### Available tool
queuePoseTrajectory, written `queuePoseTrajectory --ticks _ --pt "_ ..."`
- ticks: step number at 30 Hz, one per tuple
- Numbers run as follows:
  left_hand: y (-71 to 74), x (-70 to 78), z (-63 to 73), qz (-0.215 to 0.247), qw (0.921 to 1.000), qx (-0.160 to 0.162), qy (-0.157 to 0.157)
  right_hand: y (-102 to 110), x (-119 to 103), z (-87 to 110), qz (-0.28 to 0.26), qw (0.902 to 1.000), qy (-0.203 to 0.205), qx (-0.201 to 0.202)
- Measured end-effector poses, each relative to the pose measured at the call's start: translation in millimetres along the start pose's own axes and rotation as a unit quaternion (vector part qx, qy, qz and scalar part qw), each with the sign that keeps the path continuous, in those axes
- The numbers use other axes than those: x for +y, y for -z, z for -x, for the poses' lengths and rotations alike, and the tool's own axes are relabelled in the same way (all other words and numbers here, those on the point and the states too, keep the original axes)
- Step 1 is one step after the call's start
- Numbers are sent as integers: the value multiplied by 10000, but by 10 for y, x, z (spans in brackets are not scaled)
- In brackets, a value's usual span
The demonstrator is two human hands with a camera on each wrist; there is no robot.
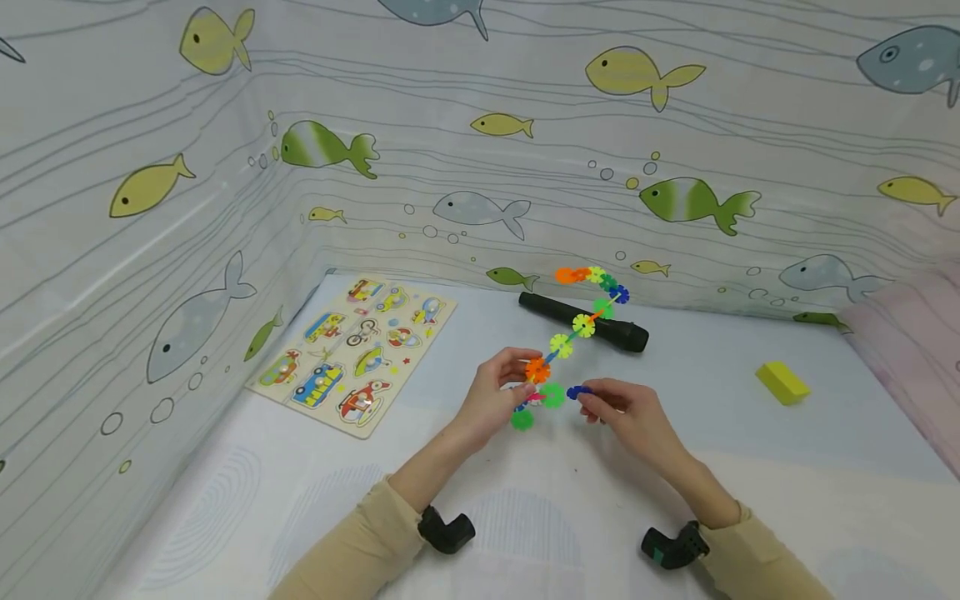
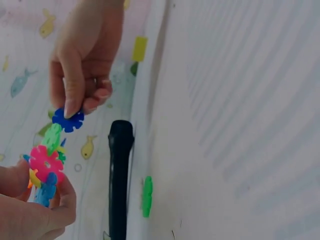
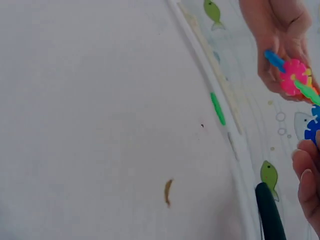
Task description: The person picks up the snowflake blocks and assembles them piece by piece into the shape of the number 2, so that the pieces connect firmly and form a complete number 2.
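Observation:
My left hand (image 1: pixel 486 398) grips a chain of colourful notched plastic snowflake discs (image 1: pixel 561 346) near its lower end. From there the chain rises away and curls over at the top to an orange disc. A pink disc (image 2: pixel 44 163) and a light green disc (image 2: pixel 52 137) show beside the left fingers in the left wrist view. Between thumb and fingers, my right hand (image 1: pixel 630 415) pinches a dark blue disc (image 2: pixel 68 120), its edge close to the light green one. A loose green disc (image 1: pixel 522 420) lies on the table below the left hand.
Behind the chain lies a black microphone (image 1: pixel 626 335). A wooden puzzle board (image 1: pixel 352 358) with vehicle pictures is at the left, and a yellow block (image 1: pixel 782 382) at the right. Fish-printed sheeting (image 1: pixel 420 242) walls the table's back and left.

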State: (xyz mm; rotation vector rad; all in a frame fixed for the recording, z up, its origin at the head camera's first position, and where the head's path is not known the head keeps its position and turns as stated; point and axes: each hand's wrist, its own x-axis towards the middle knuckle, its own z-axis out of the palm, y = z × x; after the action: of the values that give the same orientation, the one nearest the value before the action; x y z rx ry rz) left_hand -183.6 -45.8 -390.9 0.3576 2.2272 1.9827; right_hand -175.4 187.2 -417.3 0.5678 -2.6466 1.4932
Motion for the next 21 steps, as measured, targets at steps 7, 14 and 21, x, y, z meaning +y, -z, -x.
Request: queuePoseTrajectory --ticks 7,14,21 --pt "3 -7 3 -1 10000 -13 -71 -21 22 11 -62 9968 756 264" --pt "0 1 3 94 10000 12 -10 -60 -45 22 151 9887 1369 598" --pt "-6 2 8 89 9999 66 68 -54 -144 66 -109 9951 892 418"
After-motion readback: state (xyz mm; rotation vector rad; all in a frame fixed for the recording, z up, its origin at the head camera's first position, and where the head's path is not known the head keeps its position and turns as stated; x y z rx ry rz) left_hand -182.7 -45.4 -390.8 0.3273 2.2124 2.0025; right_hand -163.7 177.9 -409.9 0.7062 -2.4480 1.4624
